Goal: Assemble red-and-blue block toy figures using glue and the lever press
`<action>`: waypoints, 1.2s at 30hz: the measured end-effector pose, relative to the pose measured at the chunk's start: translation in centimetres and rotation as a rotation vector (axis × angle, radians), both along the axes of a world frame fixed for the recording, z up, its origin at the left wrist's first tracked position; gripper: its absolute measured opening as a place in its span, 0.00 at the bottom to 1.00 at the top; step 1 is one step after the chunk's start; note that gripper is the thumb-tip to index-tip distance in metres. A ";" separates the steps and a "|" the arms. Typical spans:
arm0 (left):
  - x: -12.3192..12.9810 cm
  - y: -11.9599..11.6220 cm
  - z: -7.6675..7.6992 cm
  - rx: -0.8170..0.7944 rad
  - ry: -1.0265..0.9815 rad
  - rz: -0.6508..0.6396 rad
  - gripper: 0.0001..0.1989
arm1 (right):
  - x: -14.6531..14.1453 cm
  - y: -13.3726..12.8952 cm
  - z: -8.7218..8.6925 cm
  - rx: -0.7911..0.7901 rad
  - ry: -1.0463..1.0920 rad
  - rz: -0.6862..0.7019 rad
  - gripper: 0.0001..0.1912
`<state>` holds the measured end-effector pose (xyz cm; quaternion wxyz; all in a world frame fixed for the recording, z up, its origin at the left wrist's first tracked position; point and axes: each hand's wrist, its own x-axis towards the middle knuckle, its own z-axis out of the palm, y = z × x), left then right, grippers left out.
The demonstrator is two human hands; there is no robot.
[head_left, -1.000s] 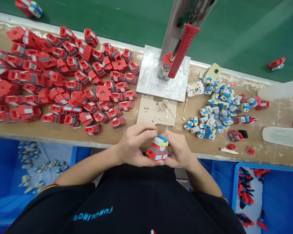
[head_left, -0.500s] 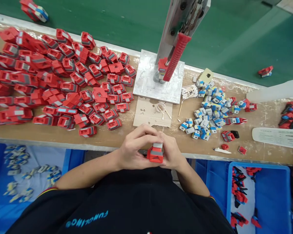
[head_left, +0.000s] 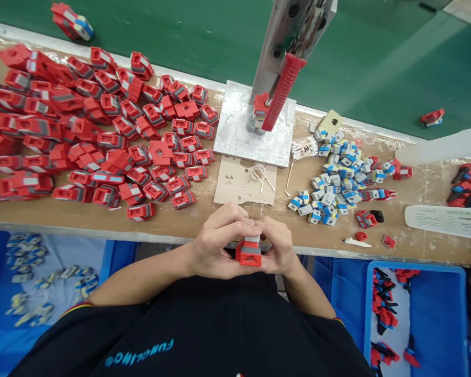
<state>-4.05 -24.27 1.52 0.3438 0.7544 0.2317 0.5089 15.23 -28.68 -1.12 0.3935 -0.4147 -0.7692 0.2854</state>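
Close to my body, at the table's front edge, a red and grey plastic toy part [head_left: 250, 257] with a pale grey piece at its far end is held between both hands. My left hand [head_left: 222, 242] is closed round its left side, fingers bent over the far end. From the right, my right hand [head_left: 277, 245] grips it with thumb and bent fingers. The fingertips partly hide the pale piece. Beyond my hands lies a cardboard piece [head_left: 231, 195] with cotton swabs on it. Behind that stands a press with a red handle [head_left: 284, 91] on a metal base plate [head_left: 231, 139].
Many red toy parts [head_left: 113, 162] cover the table's left side. Grey, blue and yellow small pieces [head_left: 339, 175] are heaped at right, near a knife [head_left: 357, 242]. Blue bins [head_left: 439, 314] flank my body. A green conveyor belt [head_left: 172, 31] runs along the back.
My right hand's fingers have bent and shifted slightly on the toy part, which stays between both hands. On the belt, red toy pieces have moved to the right.
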 end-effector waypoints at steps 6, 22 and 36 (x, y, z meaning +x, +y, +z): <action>0.3 0.0 -2.1 -0.206 -0.198 -0.075 0.27 | 0.2 0.7 1.1 0.168 -0.005 -0.143 0.21; 1.5 0.2 -4.2 0.131 -0.070 0.341 0.21 | -1.9 0.3 0.1 -0.597 0.669 -0.225 0.37; 1.1 2.2 -3.6 0.024 0.023 0.208 0.18 | -1.9 2.3 -1.0 -0.536 0.826 -0.325 0.31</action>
